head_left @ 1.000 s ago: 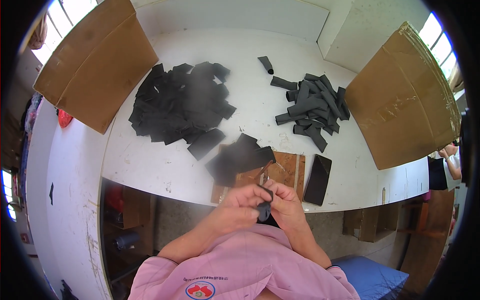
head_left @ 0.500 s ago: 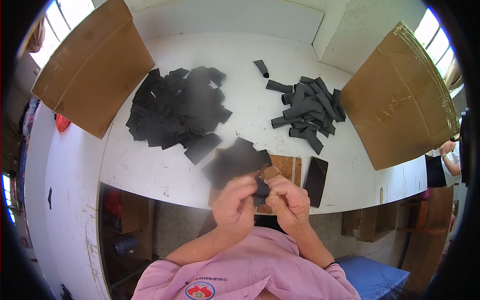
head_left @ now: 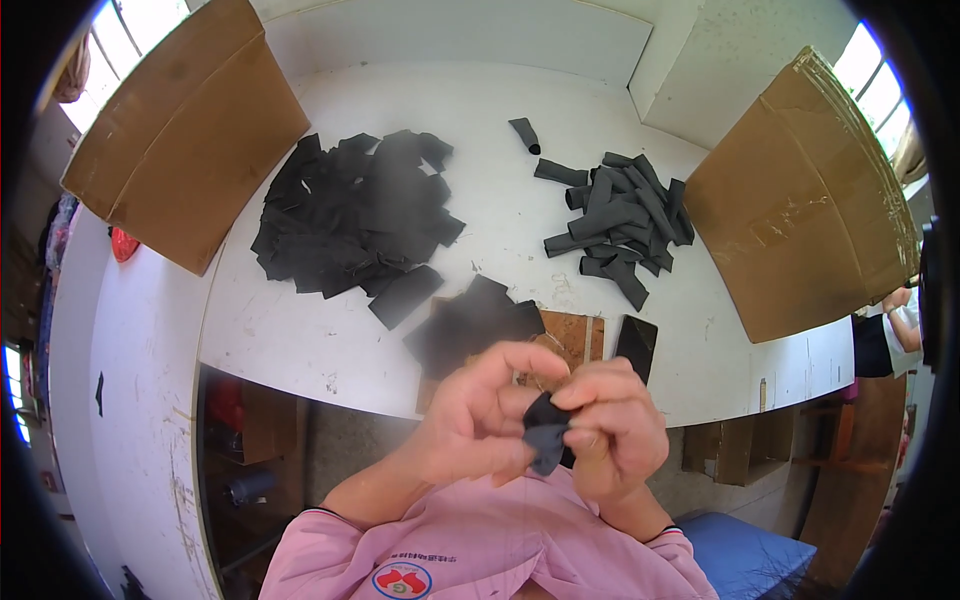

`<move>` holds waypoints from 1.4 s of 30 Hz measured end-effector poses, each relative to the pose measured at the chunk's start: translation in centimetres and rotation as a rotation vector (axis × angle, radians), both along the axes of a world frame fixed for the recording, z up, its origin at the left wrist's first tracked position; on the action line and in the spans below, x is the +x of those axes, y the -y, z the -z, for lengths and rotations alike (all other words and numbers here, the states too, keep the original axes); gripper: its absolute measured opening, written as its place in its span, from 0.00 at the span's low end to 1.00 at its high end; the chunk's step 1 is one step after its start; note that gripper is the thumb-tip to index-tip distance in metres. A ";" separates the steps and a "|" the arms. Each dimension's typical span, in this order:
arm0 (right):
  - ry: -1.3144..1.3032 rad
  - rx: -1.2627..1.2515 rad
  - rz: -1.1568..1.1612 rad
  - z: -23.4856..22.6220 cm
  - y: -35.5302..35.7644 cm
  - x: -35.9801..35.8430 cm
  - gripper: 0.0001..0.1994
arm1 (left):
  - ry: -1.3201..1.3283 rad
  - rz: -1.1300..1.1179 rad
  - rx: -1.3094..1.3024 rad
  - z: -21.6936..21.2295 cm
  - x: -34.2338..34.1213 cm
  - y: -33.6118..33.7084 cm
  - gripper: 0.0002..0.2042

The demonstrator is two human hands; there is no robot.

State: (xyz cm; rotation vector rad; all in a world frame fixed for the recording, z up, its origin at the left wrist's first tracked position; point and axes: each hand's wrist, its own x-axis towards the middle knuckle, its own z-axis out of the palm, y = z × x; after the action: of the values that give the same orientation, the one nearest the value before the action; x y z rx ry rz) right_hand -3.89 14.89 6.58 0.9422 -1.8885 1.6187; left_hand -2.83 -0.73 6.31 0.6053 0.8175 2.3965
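Near the table's front edge, my hands hold a small black fabric piece [head_left: 547, 437], bunched and folded over. My right hand [head_left: 615, 430] pinches its right side between thumb and fingers. The thumb and a finger of my left hand [head_left: 480, 410] rest against its left side, the index finger arched above. Just beyond lie flat black fabric pieces [head_left: 465, 325], partly on a brown board [head_left: 572, 335]. A big heap of flat black pieces [head_left: 350, 220] is at the left. Rolled black fabric tubes [head_left: 620, 215] are piled at the right.
Cardboard boxes flank the white table [head_left: 490, 200]: one box [head_left: 190, 140] at left, another box [head_left: 800, 200] at right. A dark phone [head_left: 637, 345] lies by my right hand, partly hidden. A blue seat [head_left: 745, 555] is below right. Another person [head_left: 900, 320] shows at the far right.
Both hands have shifted right and closer to me with the fabric piece, now turned to show a greyer face. My left fingers have spread more. The right hand now covers the phone's lower part.
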 end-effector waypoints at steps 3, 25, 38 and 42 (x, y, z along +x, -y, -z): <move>0.035 0.019 0.025 1.3 -0.3 -0.9 0.05 | 0.150 -0.558 -0.306 0.6 0.8 -1.8 0.25; 0.662 0.026 -0.199 -0.9 0.7 -3.6 0.07 | 0.356 0.037 0.455 0.0 -2.0 0.2 0.20; 1.119 -0.226 -0.533 6.6 -0.1 -6.9 0.10 | 0.530 -0.223 0.217 3.8 -1.7 -1.8 0.18; 1.166 -0.237 -0.460 11.1 0.0 -6.2 0.09 | 0.315 -0.550 -0.367 7.2 -2.3 -1.7 0.14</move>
State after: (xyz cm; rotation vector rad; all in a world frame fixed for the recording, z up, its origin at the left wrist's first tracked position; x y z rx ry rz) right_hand -10.05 14.93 -4.50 0.2936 -2.0899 3.0307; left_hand -5.11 0.99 -0.86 -0.1675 1.3660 2.6081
